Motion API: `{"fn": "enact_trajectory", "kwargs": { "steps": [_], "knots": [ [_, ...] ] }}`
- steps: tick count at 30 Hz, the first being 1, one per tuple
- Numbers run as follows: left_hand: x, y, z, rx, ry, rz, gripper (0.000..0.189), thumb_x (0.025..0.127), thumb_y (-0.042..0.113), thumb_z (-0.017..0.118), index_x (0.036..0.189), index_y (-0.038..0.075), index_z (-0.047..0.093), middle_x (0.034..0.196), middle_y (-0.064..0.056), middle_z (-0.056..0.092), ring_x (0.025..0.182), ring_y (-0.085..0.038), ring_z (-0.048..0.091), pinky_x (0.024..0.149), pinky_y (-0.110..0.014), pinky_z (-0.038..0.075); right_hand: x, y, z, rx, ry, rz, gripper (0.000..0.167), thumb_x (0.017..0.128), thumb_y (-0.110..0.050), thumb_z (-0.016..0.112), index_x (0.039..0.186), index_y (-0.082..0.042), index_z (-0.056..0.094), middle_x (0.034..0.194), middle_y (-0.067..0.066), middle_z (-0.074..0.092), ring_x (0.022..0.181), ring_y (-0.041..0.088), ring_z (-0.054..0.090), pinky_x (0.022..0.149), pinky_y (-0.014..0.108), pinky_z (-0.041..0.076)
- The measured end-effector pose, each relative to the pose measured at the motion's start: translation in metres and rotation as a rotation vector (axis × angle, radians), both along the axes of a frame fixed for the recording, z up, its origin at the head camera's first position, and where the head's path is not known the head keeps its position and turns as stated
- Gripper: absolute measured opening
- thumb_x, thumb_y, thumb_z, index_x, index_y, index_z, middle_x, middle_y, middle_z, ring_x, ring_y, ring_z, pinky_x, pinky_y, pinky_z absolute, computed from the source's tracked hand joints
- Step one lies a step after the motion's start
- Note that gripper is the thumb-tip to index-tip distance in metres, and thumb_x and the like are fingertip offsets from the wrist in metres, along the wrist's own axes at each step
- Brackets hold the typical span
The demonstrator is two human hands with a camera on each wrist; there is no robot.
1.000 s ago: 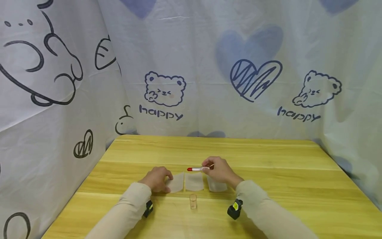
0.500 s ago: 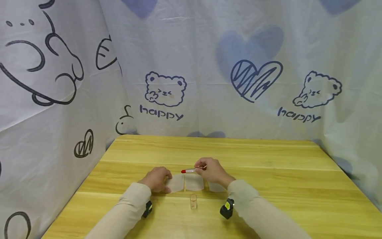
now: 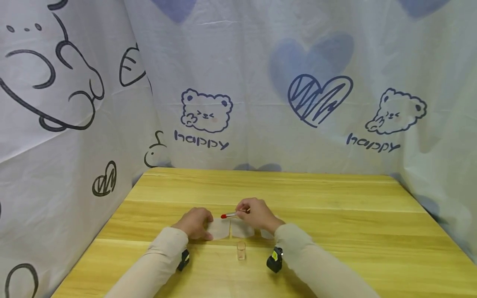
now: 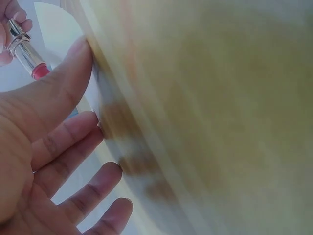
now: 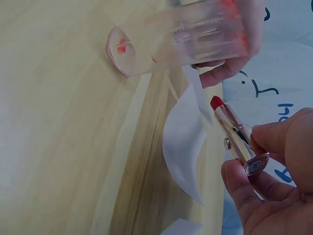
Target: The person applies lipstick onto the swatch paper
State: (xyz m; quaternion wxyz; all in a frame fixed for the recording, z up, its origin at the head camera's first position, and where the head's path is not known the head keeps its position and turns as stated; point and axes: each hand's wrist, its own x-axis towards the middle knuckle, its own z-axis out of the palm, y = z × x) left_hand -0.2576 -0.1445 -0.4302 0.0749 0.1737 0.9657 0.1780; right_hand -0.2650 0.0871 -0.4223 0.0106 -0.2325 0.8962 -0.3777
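Note:
My right hand [image 3: 257, 213] pinches a lipstick [image 3: 231, 215] between thumb and fingers, its red bullet bare and pointing left. The tip is over the upper edge of the left white paper piece [image 3: 219, 229]; whether it touches cannot be told. In the right wrist view the silver lipstick tube [image 5: 234, 132] is held near its base. My left hand [image 3: 194, 223] rests at that paper's left side, thumb and fingertips lightly on it or beside it. Its fingers look relaxed and apart in the left wrist view. A clear cap [image 3: 241, 251] with red smears stands nearer me.
A middle paper piece [image 3: 241, 229] and a right paper piece [image 3: 266, 234] lie in a row with the left one, the right one partly hidden under my right arm. The wooden table [image 3: 335, 198] reaches back to a printed curtain [image 3: 261, 136].
My right hand has carried the lipstick leftward and slightly down, from above the middle paper to the left paper. My left hand has stayed in place.

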Motion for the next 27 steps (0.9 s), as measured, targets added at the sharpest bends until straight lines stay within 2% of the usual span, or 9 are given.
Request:
{"fn": "enact_trajectory", "kwargs": {
  "steps": [16, 27],
  "knots": [
    [-0.001, 0.0, 0.003, -0.016, 0.003, -0.006, 0.044, 0.067, 0.022, 0.09, 0.103, 0.005, 0.07, 0.112, -0.011, 0.064, 0.109, -0.034, 0.057, 0.095, -0.048, 0.044, -0.005, -0.013, 0.0, 0.024, -0.057, -0.022, 0.007, 0.094, -0.013, 0.065, 0.096, -0.01, 0.07, 0.092, 0.001, 0.066, 0.084, 0.016, 0.059, 0.073, 0.034, 0.051],
    [0.001, 0.0, 0.004, -0.018, -0.002, -0.011, 0.044, 0.068, 0.022, 0.09, 0.104, 0.005, 0.07, 0.114, -0.011, 0.064, 0.11, -0.033, 0.056, 0.095, -0.049, 0.045, -0.002, -0.016, -0.005, 0.05, -0.03, -0.039, 0.006, 0.093, -0.012, 0.066, 0.096, -0.009, 0.071, 0.091, 0.0, 0.065, 0.081, 0.014, 0.056, 0.071, 0.031, 0.05]
  ]
}}
